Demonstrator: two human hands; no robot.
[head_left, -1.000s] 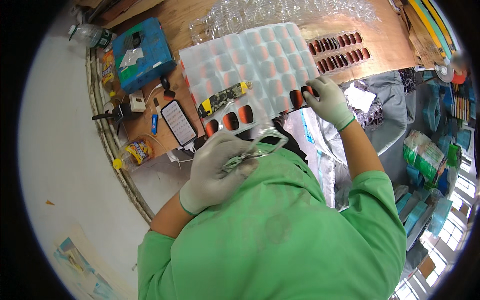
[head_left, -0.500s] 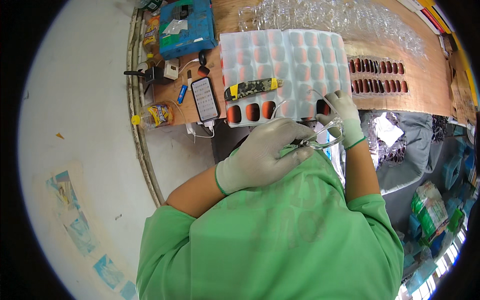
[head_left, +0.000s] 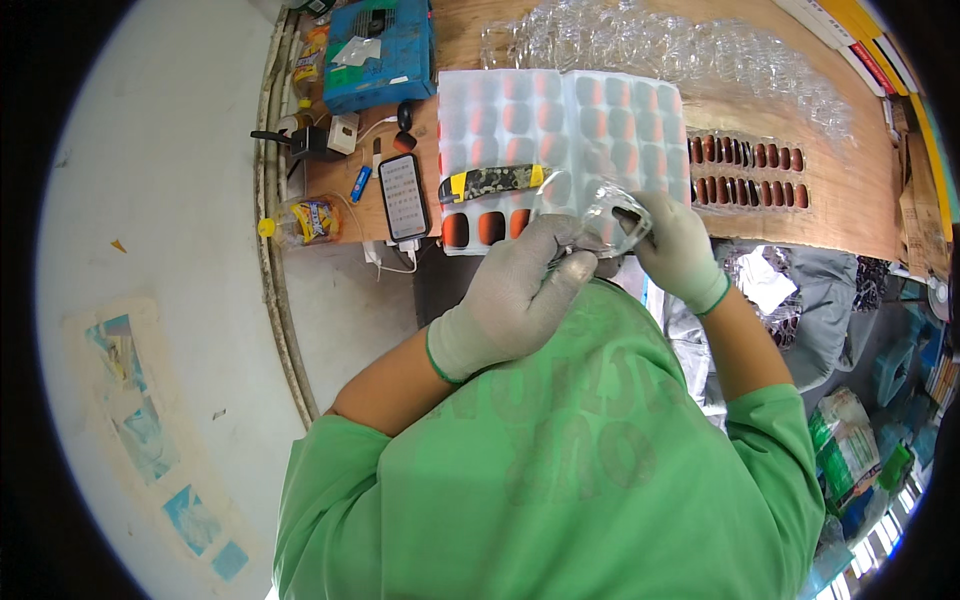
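Both hands wear pale knitted gloves with green cuffs. A clear plastic spectacle frame [head_left: 612, 200] is gripped between the thumb and fingers of my left hand [head_left: 515, 290], just off the bench's front edge. My right hand [head_left: 678, 245] is closed at the frame's right side, with a dark tinted lens [head_left: 630, 216] at its fingertips, at the rim. Whether the lens is seated in the rim cannot be made out. Behind the hands lies a white sheet [head_left: 625, 90] of lenses in rows under a thin cover. Red-and-dark lenses [head_left: 491, 228] show uncovered along its near edge.
A yellow-and-black patterned strip [head_left: 492, 183] lies across the sheet. Left of it are a phone [head_left: 404, 197] with a cable, a blue lighter [head_left: 361, 184], a bottle [head_left: 310, 222] and a blue box [head_left: 378, 55]. Clear frames [head_left: 660, 45] pile up behind; finished-looking dark-lensed glasses [head_left: 750, 192] sit right.
My right hand has lifted a dark lens off the sheet's near edge and brought it to the spectacle frame. My left hand has shifted slightly left, turning the frame.
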